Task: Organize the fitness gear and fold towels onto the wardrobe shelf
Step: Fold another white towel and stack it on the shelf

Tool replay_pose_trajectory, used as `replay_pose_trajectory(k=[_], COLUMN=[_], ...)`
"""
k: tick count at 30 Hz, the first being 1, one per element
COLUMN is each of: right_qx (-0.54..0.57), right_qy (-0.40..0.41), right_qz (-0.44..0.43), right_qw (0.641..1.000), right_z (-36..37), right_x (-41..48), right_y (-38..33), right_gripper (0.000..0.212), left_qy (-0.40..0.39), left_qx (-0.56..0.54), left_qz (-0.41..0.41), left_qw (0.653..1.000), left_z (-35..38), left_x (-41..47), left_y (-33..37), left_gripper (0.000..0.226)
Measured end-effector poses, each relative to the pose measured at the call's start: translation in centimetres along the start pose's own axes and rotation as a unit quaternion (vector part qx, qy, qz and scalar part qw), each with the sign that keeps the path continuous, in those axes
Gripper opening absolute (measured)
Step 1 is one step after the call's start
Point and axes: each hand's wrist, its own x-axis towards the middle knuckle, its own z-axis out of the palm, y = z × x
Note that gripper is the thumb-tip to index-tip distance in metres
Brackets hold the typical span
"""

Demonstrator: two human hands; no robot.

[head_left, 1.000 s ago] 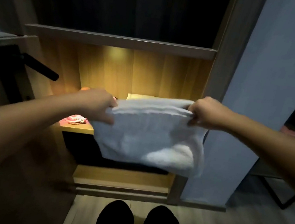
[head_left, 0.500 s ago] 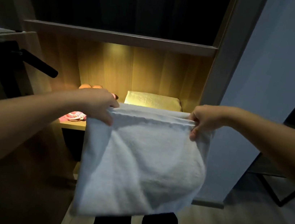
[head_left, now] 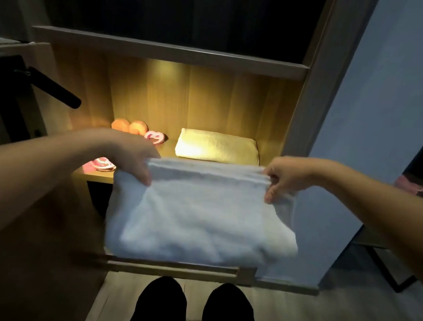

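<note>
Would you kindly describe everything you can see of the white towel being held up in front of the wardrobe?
The white towel looks like soft terry cloth, pale and faintly bluish in the dim light. It is folded over, with layered edges along the top, and hangs in front of the lit wardrobe shelf. The left hand pinches its top left corner and the right hand its top right corner. Its lower part is blurred.

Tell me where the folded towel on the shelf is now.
Head view: the folded towel lies on the right side of the lit wardrobe shelf, right of the pink item, behind the held white towel.
</note>
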Motion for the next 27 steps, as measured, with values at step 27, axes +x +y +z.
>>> replay_pose_trajectory(k=[27], right_qx=[0.373], right_qy=[-0.257], right_qz=[-0.004], right_qw=[0.892], right_z=[5.8], right_x=[-4.9], right_y=[2.6], right_gripper=[0.074], left_qy=[-0.258], left_qx=[-0.29], left_qz=[-0.08], left_qw=[0.918], left_z=[4.0], left_x=[-5.8], left_y=[0.5], left_gripper=[0.039])
